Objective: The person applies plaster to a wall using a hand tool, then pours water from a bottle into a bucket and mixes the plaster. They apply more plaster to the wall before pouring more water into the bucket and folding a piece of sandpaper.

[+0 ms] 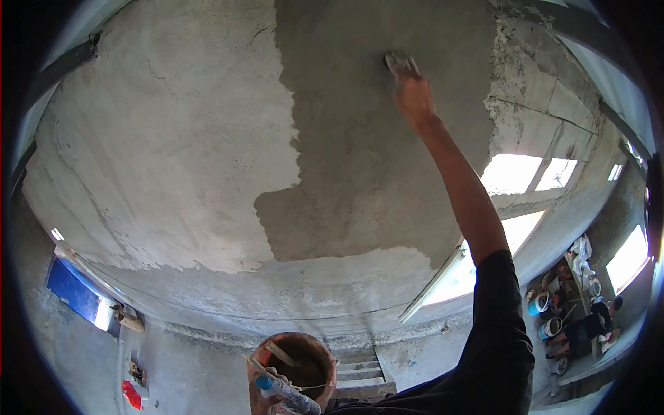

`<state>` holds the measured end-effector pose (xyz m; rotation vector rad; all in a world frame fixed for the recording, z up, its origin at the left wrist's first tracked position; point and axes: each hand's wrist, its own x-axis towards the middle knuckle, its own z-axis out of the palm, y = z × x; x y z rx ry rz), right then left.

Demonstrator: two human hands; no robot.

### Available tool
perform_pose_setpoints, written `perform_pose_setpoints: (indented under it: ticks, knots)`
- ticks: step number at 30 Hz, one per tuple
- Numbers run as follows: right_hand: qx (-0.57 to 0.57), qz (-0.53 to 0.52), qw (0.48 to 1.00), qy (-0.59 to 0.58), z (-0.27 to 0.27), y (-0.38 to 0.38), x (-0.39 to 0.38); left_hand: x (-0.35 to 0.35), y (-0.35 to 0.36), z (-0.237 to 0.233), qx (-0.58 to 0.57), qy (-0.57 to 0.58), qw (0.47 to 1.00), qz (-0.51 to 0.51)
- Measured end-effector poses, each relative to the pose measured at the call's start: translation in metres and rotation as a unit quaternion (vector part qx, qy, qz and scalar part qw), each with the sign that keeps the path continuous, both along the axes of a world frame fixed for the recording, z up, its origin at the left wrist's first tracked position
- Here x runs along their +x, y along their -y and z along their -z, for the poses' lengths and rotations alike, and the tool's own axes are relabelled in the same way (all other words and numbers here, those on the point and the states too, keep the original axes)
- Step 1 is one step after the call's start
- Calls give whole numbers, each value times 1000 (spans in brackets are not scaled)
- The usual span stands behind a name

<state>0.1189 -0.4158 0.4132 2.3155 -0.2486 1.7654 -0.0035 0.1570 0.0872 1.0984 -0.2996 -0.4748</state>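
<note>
Grey masonry wall (180, 138) forms the main work surface, spanning the area behind and around both hands. One darker, damp-looking patch (360, 159) with ragged edges covers the section under the right hand (413, 91) and extends below it. Both hands are well apart. The right hand, at the end of a raised arm, is closed on a pale grey implement (395, 63) held against the dark patch; its exact shape is blurred. The left hand (270, 400) is far below, at the near side of a reddish-brown bucket (297, 335). Its fingers are curled beside a clear bottle (299, 400) with a blue cap; whether they grip the bottle or the bucket rim cannot be determined. Inside the bucket, just beyond the left hand, a handle (283, 355) leans in dark contents. Window openings (512, 173) lie below and right of the right hand. Further right and lower, two pails (538, 303) stand near assorted items.
</note>
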Motion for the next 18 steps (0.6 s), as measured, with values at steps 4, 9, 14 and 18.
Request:
perform_pose_setpoints:
  ticks: [4,9,14,18]
  knots:
    - [9,-68,998,2,-23,1,6,0,2,2,14,6,1000,4]
    - [0,-43,999,4,18,2,21,-2,-6,6,32,15,999,2]
    - [20,-19,1000,6,-15,0,4,6,-9,6,42,38,998,6]
    - [45,5,999,-5,-18,-2,18,9,-4,9,46,51,998,1]
